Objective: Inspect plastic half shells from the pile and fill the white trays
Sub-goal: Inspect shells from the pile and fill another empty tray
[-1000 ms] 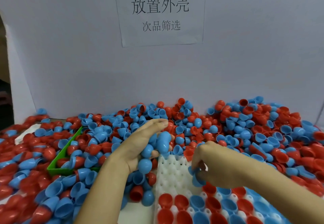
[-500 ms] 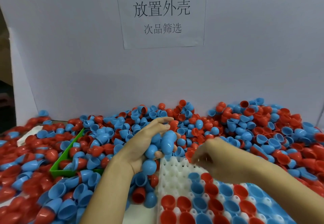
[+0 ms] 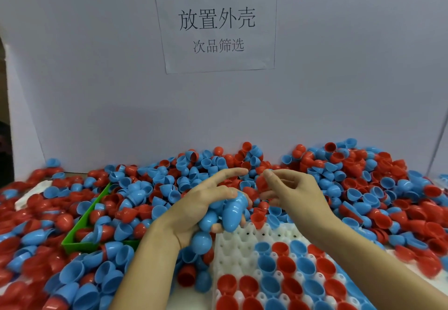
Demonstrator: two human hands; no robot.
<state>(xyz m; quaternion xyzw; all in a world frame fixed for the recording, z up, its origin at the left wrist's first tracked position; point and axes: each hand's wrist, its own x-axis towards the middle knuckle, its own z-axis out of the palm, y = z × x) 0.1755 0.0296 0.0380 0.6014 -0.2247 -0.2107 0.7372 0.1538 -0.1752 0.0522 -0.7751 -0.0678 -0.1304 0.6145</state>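
A white tray (image 3: 232,256), partly filled with shells, is seen at 6 o'clock. Blue shells (image 3: 230,212) are clutched by the left hand (image 3: 201,203); a red shell (image 3: 261,182) is pinched by the right hand (image 3: 293,188). The desk is buried under the pile (image 3: 363,188), a green bin (image 3: 83,223) at 9 o'clock. A grey wall (image 3: 97,91) with a paper sign (image 3: 215,23) is seen at 12.

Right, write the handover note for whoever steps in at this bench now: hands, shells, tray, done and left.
Left hand: grips a bunch of blue half shells above the tray's far left corner.
Right hand: pinches one red half shell over the pile.
White tray: near the person, its nearer rows hold red and blue shells open side up; the far rows and left column are empty.
Green bin: left of the tray, partly buried in shells.
Left: check the red shell, seat it, then fill the empty cups.
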